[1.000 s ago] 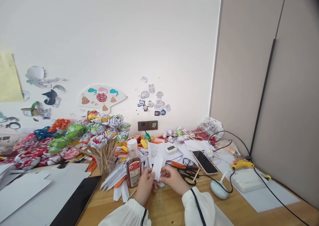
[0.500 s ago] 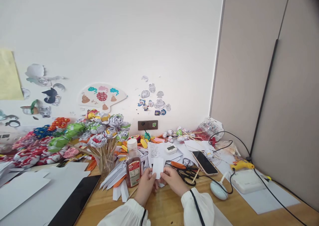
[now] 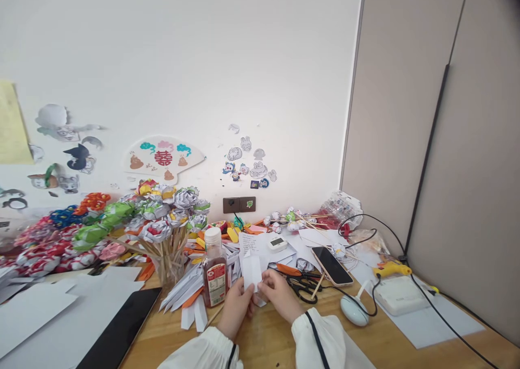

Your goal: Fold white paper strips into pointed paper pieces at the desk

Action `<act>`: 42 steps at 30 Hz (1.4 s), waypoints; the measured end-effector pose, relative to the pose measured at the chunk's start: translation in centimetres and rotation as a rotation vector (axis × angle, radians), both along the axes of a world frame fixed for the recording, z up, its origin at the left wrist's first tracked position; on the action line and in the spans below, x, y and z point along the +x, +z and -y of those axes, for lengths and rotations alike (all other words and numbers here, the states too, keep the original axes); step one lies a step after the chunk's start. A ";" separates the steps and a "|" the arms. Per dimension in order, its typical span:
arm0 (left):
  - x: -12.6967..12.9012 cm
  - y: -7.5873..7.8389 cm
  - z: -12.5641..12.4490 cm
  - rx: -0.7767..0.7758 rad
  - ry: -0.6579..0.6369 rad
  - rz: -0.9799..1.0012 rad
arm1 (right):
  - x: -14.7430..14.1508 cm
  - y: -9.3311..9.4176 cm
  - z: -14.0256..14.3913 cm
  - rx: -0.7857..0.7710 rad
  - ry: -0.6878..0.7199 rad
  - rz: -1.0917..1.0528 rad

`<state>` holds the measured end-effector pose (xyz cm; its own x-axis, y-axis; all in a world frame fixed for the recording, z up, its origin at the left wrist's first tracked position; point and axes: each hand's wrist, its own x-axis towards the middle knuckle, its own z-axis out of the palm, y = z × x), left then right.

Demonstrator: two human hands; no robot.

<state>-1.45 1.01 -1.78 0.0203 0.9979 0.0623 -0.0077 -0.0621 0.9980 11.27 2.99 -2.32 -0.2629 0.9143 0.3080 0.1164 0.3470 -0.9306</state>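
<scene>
A small white strip of paper (image 3: 252, 270), with a crease running down its length, stands upright between my hands above the near part of the table. My left hand (image 3: 238, 305) grips its lower left side, thumb in front and fingers curled behind. At the paper's right edge, the thumb and fingertips of my right hand (image 3: 280, 293) are pinched together on it. Just left of my left hand stands a bottle of reddish-brown liquid (image 3: 215, 274) with a white cap. Black-handled scissors (image 3: 305, 291) lie beyond my right hand.
Paper flowers on sticks (image 3: 170, 212) fill a clear vase at the left. A black tablet (image 3: 122, 325) lies near the left front. On the right are a phone (image 3: 332, 266), a white mouse-like device (image 3: 354, 309), a yellow glue gun (image 3: 392, 270) and loose cables.
The paper strip now shows a lengthwise crease and a raised right flap, where it looked flat before. My right fingers have shifted slightly up its right edge. The camera view has turned slightly.
</scene>
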 end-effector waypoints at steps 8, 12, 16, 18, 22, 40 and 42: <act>-0.4 0.1 0.0 -0.027 -0.002 0.020 | 0.3 0.4 -0.1 0.099 -0.023 0.048; -0.2 0.2 0.1 -0.042 -0.022 0.015 | 0.3 0.4 0.0 0.096 -0.020 0.052; -0.1 0.2 0.1 -0.031 -0.028 0.009 | 0.0 0.5 0.2 0.048 0.006 0.011; 0.0 0.1 0.1 -0.027 -0.029 0.000 | -0.2 0.5 0.2 0.021 0.002 -0.009; 0.1 0.2 0.1 -0.020 -0.036 -0.024 | -0.4 0.3 0.1 0.015 -0.038 -0.015; 0.2 0.3 0.4 -0.012 -0.087 -0.101 | -0.7 -0.7 -0.5 0.060 -0.089 -0.005; 0.2 0.4 0.4 -0.013 -0.090 -0.105 | -0.7 -0.7 -0.5 0.051 -0.094 -0.004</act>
